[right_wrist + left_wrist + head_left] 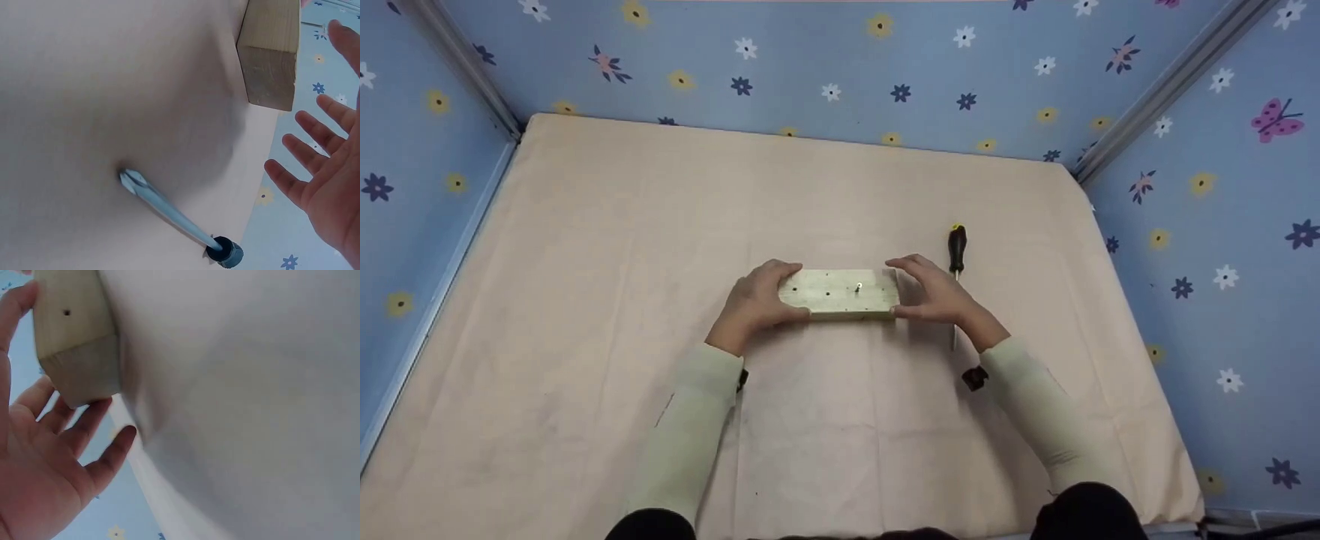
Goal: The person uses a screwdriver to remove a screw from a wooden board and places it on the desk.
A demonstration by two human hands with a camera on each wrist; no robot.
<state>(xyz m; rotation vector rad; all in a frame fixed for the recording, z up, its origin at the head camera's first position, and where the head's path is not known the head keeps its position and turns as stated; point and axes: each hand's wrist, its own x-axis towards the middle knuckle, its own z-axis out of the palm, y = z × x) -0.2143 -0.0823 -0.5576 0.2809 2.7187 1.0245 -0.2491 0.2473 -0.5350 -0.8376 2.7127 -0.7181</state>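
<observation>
A pale wooden block (840,300) lies in the middle of the cloth, with small dark holes in its top. One screw (858,287) sticks up from its right half and also shows beside the block in the right wrist view (312,24). My left hand (757,296) holds the block's left end, thumb on the near side and fingers on the far side. Around the right end, my right hand (934,292) is spread; in the right wrist view its fingers stand apart from the wood. A screwdriver (957,247) with a black handle lies beside the right hand, its shaft partly hidden by the wrist.
A beige cloth (622,225) covers the table. Blue flowered walls (810,67) rise at the back and on both sides, with grey metal posts (1170,82) at the corners. In the right wrist view, the screwdriver's tip (133,181) points away from the hand.
</observation>
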